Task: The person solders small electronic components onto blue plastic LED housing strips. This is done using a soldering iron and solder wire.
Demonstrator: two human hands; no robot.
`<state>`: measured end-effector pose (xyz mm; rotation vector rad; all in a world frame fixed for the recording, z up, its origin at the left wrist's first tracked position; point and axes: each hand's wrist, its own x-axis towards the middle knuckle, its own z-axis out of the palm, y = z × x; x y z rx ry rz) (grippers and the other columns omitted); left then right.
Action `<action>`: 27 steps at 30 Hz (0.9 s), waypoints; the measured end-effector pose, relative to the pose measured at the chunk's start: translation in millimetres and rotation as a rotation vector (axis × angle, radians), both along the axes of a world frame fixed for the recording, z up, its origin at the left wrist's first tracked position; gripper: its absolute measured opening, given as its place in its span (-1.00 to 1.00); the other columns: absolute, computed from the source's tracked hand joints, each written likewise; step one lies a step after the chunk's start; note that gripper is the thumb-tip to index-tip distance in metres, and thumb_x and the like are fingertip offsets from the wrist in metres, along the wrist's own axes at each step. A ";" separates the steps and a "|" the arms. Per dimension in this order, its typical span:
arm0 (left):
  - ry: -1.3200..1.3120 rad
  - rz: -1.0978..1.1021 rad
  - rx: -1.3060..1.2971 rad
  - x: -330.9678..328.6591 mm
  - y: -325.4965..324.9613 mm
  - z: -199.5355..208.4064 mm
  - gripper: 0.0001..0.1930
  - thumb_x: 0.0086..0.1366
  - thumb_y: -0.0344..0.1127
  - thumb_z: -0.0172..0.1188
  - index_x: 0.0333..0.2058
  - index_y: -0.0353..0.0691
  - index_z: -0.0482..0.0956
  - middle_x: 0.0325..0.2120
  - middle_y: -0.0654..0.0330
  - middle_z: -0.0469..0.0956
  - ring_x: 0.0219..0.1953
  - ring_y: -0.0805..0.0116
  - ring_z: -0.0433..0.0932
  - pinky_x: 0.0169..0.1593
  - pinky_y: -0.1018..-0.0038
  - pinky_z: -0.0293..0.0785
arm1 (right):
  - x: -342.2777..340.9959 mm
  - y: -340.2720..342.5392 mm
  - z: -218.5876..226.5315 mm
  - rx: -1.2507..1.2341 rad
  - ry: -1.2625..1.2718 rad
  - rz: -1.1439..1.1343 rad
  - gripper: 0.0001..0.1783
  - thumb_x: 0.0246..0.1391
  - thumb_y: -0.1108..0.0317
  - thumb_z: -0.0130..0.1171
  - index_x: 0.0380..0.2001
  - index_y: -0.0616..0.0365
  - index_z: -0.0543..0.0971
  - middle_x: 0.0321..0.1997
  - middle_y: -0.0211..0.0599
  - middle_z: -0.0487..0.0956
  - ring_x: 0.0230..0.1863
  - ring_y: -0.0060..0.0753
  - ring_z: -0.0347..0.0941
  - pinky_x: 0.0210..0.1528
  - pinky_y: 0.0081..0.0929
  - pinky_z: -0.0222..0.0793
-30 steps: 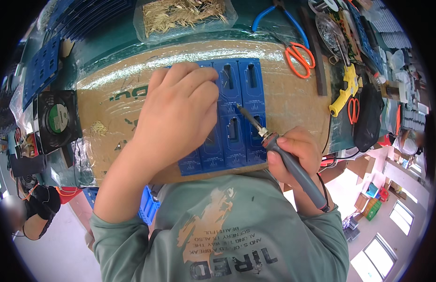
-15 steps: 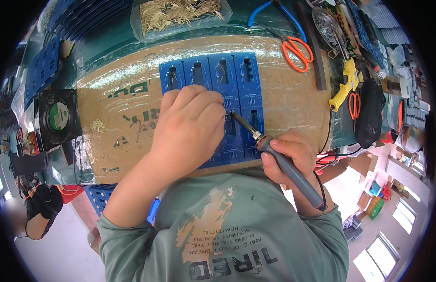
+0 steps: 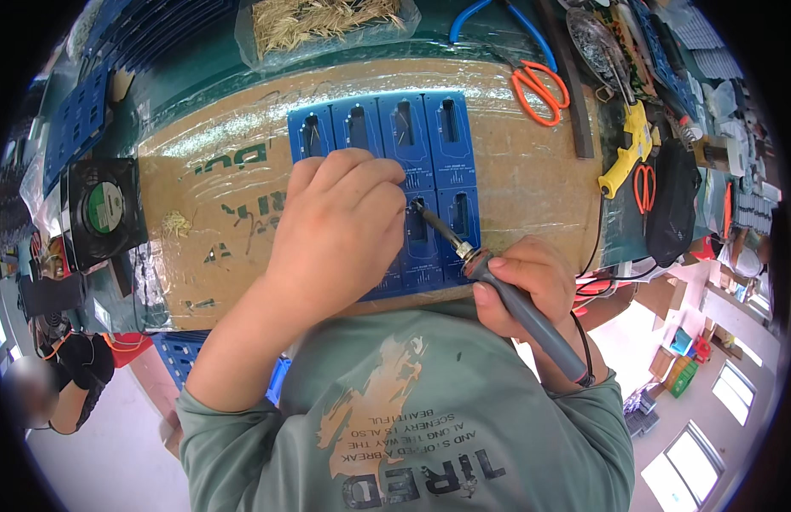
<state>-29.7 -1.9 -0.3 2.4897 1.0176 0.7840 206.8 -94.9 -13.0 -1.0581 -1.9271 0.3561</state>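
A blue panel of circuit boards (image 3: 454, 176) with slotted cut-outs lies flat on the cardboard. Over its left middle rests my left hand (image 3: 340, 224), its fingers curled and pressed together; whatever they pinch is hidden beneath them. My right hand (image 3: 532, 286) grips a soldering iron (image 3: 532, 317) by its grey handle. The iron slants up and left, its dark tip at the panel's middle, right beside my left fingertips. Thin metal pieces show in some of the panel's upper slots.
Cardboard (image 3: 233, 196) under clear film covers the worktop. Orange-handled scissors (image 3: 540, 92), blue-handled pliers (image 3: 519, 21) and a yellow glue gun (image 3: 631, 149) lie to the right. A black fan (image 3: 104, 209) stands left. At the back sits a tray of thin, straw-coloured pieces (image 3: 323, 27).
Both hands keep almost the same pose. The iron's tip has shifted very slightly left, still close to my left fingertips.
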 end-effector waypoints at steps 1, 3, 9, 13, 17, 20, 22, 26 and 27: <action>0.005 -0.012 -0.016 -1.5 0.1 0.9 -0.86 0.04 -0.48 0.31 -0.40 -0.17 0.54 -0.16 0.21 0.63 -0.05 0.14 0.55 -0.01 0.23 0.38 | 0.0 0.2 -0.1 -0.006 0.000 0.011 -0.61 -0.02 0.39 0.42 -0.14 0.23 0.50 -0.40 -0.17 0.59 -0.57 -0.30 0.48 -0.53 -0.39 0.34; 0.009 -0.017 -0.024 -3.1 -0.3 2.4 -0.86 0.04 -0.48 0.30 -0.41 -0.17 0.54 -0.15 0.22 0.63 -0.05 0.14 0.55 -0.01 0.23 0.38 | -0.1 0.7 -0.6 -0.012 0.000 0.021 -0.60 -0.02 0.39 0.42 -0.14 0.23 0.50 -0.40 -0.17 0.59 -0.57 -0.29 0.48 -0.54 -0.39 0.33; 0.026 -0.022 -0.018 -4.2 -2.0 2.4 -0.86 0.05 -0.48 0.31 -0.40 -0.17 0.55 -0.13 0.22 0.63 -0.04 0.14 0.55 0.01 0.23 0.37 | -3.4 1.2 -1.3 -0.011 0.005 0.033 -0.61 -0.02 0.39 0.42 -0.15 0.24 0.49 -0.42 -0.18 0.59 -0.57 -0.29 0.48 -0.53 -0.38 0.35; 0.027 -0.011 0.011 -2.9 -3.5 -0.6 -0.85 0.05 -0.47 0.32 -0.39 -0.17 0.56 -0.12 0.22 0.62 -0.04 0.15 0.55 0.00 0.23 0.37 | -3.9 0.9 -1.7 -0.006 0.000 0.042 -0.61 -0.02 0.41 0.41 -0.14 0.24 0.49 -0.41 -0.18 0.59 -0.57 -0.29 0.49 -0.53 -0.39 0.35; 0.029 -0.004 0.012 -3.2 -4.2 -1.6 -0.85 0.04 -0.48 0.33 -0.39 -0.17 0.56 -0.12 0.22 0.62 -0.04 0.15 0.55 0.00 0.24 0.38 | -3.8 0.5 -2.4 -0.011 -0.005 0.048 -0.60 -0.02 0.42 0.41 -0.12 0.23 0.48 -0.42 -0.18 0.59 -0.58 -0.30 0.47 -0.54 -0.40 0.34; 0.024 -0.009 0.011 -4.0 -4.4 0.0 -0.84 0.03 -0.48 0.33 -0.39 -0.17 0.56 -0.12 0.22 0.62 -0.04 0.15 0.55 0.01 0.24 0.38 | -4.0 -2.7 1.7 -0.004 -0.017 0.032 -0.59 -0.02 0.42 0.41 -0.12 0.22 0.48 -0.45 -0.19 0.58 -0.60 -0.31 0.45 -0.55 -0.40 0.33; 0.022 -0.016 -0.012 -4.8 -5.0 1.8 -0.84 0.02 -0.48 0.33 -0.39 -0.17 0.56 -0.11 0.21 0.62 -0.03 0.13 0.55 0.01 0.23 0.38 | -5.0 -3.4 -0.2 -0.006 -0.006 0.032 -0.59 -0.03 0.41 0.41 -0.12 0.22 0.48 -0.45 -0.20 0.58 -0.60 -0.31 0.45 -0.55 -0.40 0.32; 0.029 -0.014 -0.013 -4.8 -6.5 2.4 -0.84 0.02 -0.47 0.33 -0.39 -0.18 0.56 -0.10 0.21 0.62 -0.02 0.12 0.54 0.01 0.23 0.38 | -5.4 -4.9 -2.3 -0.021 0.011 0.046 -0.58 -0.03 0.41 0.42 -0.12 0.22 0.48 -0.43 -0.19 0.57 -0.59 -0.29 0.44 -0.56 -0.40 0.32; 0.032 -0.012 -0.015 -4.1 -7.0 2.8 -0.84 0.02 -0.47 0.32 -0.39 -0.18 0.57 -0.10 0.21 0.61 -0.02 0.12 0.54 0.01 0.23 0.38 | -5.5 -5.1 -2.2 -0.022 0.011 0.046 -0.58 -0.03 0.41 0.42 -0.12 0.22 0.48 -0.43 -0.19 0.57 -0.59 -0.29 0.44 -0.56 -0.40 0.32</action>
